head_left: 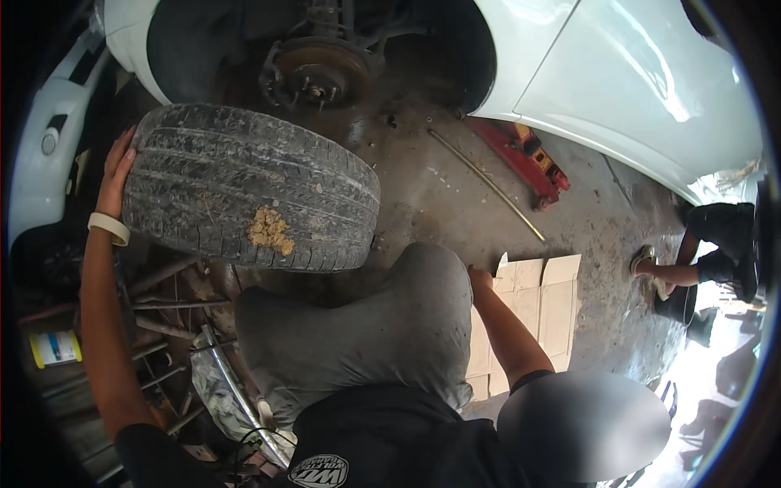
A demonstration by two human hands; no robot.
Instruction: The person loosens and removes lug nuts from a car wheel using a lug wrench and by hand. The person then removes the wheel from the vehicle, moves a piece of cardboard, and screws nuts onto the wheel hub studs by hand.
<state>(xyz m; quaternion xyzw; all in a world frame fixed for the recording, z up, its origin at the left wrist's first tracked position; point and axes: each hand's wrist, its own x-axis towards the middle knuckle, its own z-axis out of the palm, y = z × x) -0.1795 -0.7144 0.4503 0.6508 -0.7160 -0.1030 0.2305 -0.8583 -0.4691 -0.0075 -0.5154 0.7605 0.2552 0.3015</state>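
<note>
A worn, dusty black tire (244,187) fills the left middle, its tread facing me and a clump of tan dirt (270,231) stuck on it. My left hand (118,171) grips the tire's left edge, fingers curling against the sidewall; a pale band circles that wrist. Just beyond the tire, a rusty brake disc and hub (317,77) show inside the open wheel arch of a white car (553,57). My right hand (480,278) is beside my right knee, above flattened cardboard (529,313). The knee hides its fingers, so its grip cannot be made out.
A red floor jack (529,159) reaches under the car, with a long metal rod (486,185) on the floor beside it. Metal bars, a plastic bag (218,378) and a white-and-yellow tub (55,348) lie at left. Another person's legs (675,272) show at right.
</note>
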